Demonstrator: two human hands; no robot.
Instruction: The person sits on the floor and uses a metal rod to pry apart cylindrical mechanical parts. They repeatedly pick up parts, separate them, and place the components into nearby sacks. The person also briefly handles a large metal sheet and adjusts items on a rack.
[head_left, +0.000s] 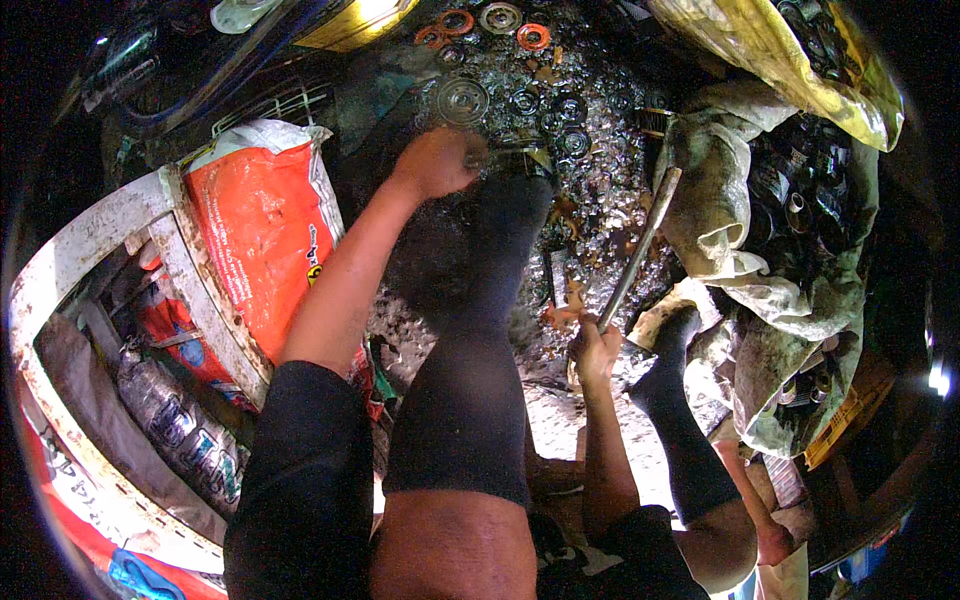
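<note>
My left hand (440,162) is closed in a fist beside the end of my black-covered left leg (480,300). What its fingers hold, if anything, is hidden. Just beyond it a round ridged metal disc (461,101) lies on dark, oily ground strewn with small metal bits. My right hand (597,352) grips the lower end of a long, thin metal rod (643,245), which slants up and to the right. More round parts lie farther off, among them an orange ring (533,37) and a grey disc (500,18).
An orange-and-white sack (262,235) leans at left, behind a rusty white frame (95,240). On the right, a dirty whitish sack (705,190) gapes open over dark cylindrical parts; a yellow sack (790,55) hangs above. Another person's hand (774,543) appears at lower right.
</note>
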